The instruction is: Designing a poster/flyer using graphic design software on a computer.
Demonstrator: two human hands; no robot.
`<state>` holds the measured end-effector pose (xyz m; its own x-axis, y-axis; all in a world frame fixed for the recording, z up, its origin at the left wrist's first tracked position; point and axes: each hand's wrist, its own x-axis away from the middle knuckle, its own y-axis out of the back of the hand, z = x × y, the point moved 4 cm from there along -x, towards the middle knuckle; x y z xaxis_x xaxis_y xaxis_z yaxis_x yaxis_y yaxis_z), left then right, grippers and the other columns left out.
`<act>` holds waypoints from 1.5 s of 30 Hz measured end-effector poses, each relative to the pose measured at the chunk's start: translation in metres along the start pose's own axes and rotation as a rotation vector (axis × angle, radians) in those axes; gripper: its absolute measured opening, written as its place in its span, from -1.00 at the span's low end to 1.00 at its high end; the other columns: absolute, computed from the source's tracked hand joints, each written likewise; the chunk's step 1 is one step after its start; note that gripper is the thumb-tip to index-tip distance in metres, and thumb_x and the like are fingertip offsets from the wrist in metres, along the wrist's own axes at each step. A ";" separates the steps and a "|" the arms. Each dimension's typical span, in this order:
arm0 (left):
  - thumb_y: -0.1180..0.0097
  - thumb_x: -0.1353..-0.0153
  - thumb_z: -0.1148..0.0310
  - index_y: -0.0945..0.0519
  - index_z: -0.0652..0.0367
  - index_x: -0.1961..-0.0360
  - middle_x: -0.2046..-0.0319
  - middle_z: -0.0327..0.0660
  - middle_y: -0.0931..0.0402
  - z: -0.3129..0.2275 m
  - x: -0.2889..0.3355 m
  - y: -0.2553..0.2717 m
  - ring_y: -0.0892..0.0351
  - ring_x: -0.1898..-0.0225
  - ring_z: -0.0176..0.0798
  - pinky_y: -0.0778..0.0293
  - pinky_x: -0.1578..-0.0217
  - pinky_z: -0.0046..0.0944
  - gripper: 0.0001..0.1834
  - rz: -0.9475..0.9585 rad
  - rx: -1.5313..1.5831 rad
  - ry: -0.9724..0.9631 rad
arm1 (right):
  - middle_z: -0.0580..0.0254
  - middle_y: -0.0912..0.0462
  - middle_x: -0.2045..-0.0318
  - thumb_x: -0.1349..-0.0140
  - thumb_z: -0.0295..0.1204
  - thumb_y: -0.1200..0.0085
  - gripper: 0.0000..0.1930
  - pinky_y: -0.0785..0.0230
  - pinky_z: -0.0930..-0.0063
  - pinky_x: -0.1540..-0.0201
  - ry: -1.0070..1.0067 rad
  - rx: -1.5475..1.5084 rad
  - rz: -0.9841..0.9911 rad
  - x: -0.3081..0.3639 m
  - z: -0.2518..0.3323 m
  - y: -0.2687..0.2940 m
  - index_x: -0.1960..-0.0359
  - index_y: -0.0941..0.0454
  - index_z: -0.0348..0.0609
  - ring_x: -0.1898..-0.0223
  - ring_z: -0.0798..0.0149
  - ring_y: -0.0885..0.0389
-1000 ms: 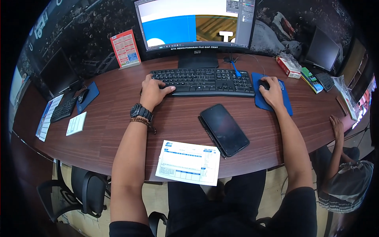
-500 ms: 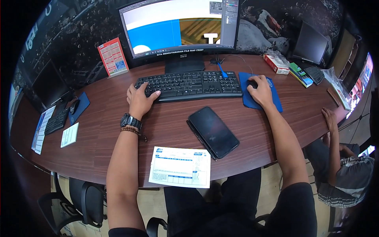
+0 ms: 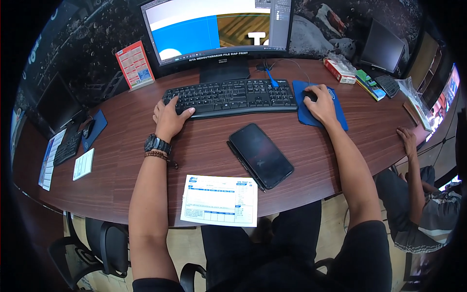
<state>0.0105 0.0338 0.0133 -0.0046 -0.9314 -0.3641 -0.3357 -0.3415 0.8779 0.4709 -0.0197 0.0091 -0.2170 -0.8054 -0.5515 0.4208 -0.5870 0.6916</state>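
Left hand (image 3: 169, 120) shifted at the keyboard (image 3: 228, 100) (oblong, black).

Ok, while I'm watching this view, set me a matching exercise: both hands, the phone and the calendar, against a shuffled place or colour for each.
Things
1. Right hand
2. Left hand
3. Phone
4. Calendar

Places or colours
A. beside the pen
B. red and white
C. at the keyboard's left end
D. on the mouse

Pairs: 1-D, 2-C, 3-A, 4-B
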 end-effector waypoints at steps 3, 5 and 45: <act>-0.31 -0.15 -0.15 -0.46 0.08 -0.32 -0.31 0.36 -0.20 0.001 -0.001 -0.002 -0.14 -0.37 0.37 -0.15 -0.34 0.17 -0.19 0.006 0.000 0.005 | 0.04 -0.55 -0.01 -0.06 -0.28 -0.14 -0.62 -0.42 0.19 -0.15 0.008 0.003 -0.004 0.001 -0.001 -0.001 0.06 -0.67 -0.11 -0.06 -0.06 -0.57; -0.31 -0.15 -0.15 -0.46 0.08 -0.32 -0.31 0.36 -0.20 0.001 0.000 -0.003 -0.14 -0.37 0.37 -0.15 -0.34 0.17 -0.19 0.007 0.002 0.007 | 0.03 -0.55 -0.02 -0.07 -0.28 -0.14 -0.62 -0.41 0.18 -0.15 0.017 -0.002 -0.005 0.000 0.000 -0.001 0.06 -0.67 -0.11 -0.06 -0.06 -0.57; -0.28 -0.17 -0.17 -0.47 0.11 -0.31 -0.31 0.33 -0.22 -0.002 0.002 -0.002 -0.11 -0.39 0.32 -0.08 -0.36 0.16 -0.20 0.019 0.001 0.022 | -0.01 -0.54 -0.01 -0.13 -0.29 -0.18 -0.60 -0.42 0.17 -0.13 0.091 -0.058 -0.016 -0.001 -0.001 -0.002 0.01 -0.64 -0.16 -0.06 -0.08 -0.57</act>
<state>0.0130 0.0325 0.0116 0.0093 -0.9403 -0.3402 -0.3369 -0.3232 0.8843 0.4713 -0.0174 0.0080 -0.1445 -0.7839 -0.6038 0.4686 -0.5916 0.6560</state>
